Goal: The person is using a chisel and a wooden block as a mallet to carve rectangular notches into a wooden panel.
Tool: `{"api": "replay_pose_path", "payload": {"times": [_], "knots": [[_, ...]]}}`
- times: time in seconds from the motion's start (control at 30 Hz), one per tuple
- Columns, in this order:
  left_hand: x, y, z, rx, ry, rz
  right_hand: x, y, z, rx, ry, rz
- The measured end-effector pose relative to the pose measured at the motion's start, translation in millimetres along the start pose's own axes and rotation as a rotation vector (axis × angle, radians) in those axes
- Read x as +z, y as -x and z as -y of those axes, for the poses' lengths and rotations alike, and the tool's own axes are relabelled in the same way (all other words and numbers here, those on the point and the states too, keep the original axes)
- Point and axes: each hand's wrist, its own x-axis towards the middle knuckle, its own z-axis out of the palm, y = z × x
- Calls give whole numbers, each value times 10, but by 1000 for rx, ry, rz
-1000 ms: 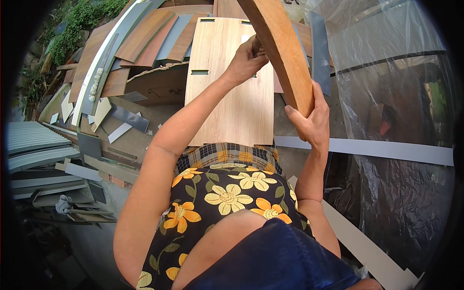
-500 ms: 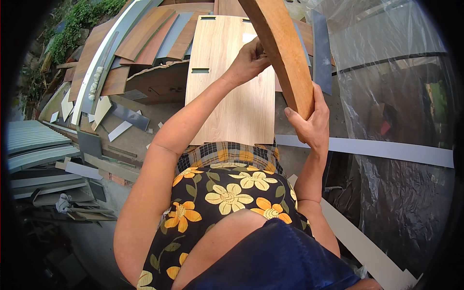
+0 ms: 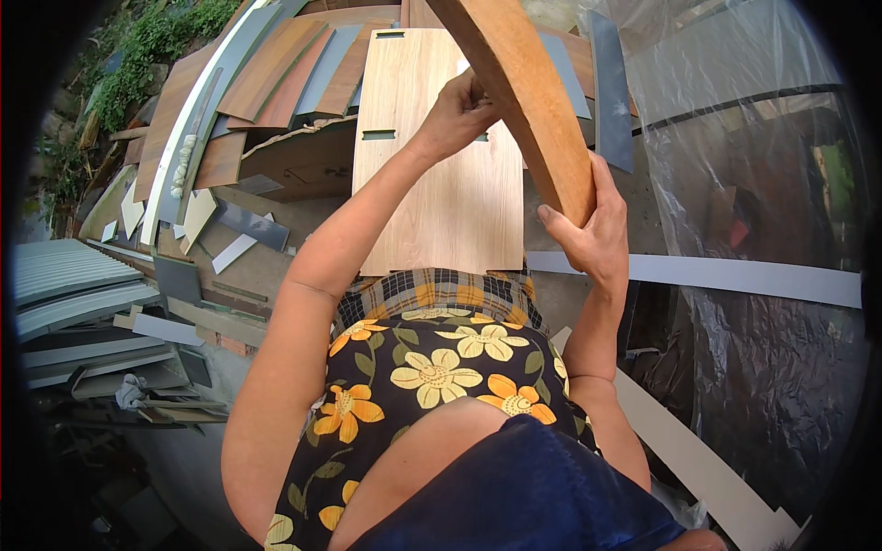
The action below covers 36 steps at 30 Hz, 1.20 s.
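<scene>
A brown wooden plank [image 3: 537, 119] is raised at a slant in front of me, its upper end running out of the picture. My right hand [image 3: 593, 230] grips its lower end, thumb on the near side. By the plank's left edge, my left hand [image 3: 457, 118] is closed with curled fingers. Its fingertips are partly hidden behind the plank, so what they pinch cannot be made out. Below both hands, a pale wood-grain board [image 3: 436, 207] with dark rectangular slots rests against my lap.
Brown and grey panels [image 3: 276, 78] lie overlapped at the far left, with offcuts on the ground. Corrugated sheets [image 3: 73, 275] are stacked at the left. Clear plastic sheeting [image 3: 735, 165] hangs on the right, with a long white strip [image 3: 735, 275] across it.
The plank's upper end has shifted slightly left, and my left hand has moved a little left with it. The right hand keeps its grip at the lower end.
</scene>
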Motion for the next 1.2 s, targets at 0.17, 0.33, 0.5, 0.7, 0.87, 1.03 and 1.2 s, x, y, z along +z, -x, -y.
{"api": "replay_pose_path", "payload": {"times": [0.17, 0.33, 0.5, 0.7, 0.87, 1.03, 1.2], "knots": [[-56, -26, 49, 29, -89, 6, 6, 10, 39, -40, -31, -33], [10, -44, -20, -27, -12, -40, 108, -21, -50, -21, -22, -3], [30, -41, -39, -29, -32, -60, 24, 27, -44, -10, -18, 0], [0, -106, 97, 58, -66, -65, 19, 11, -66, -49, -45, -31], [44, -80, 71, 68, -84, -101, 68, -1, -108, -41, -57, -19], [83, -49, -60, 12, -53, -92, 62, 28, -127, -11, -73, -19], [13, -116, 4, -36, -33, -91, 5, 53, -127, -9, -61, -44]]}}
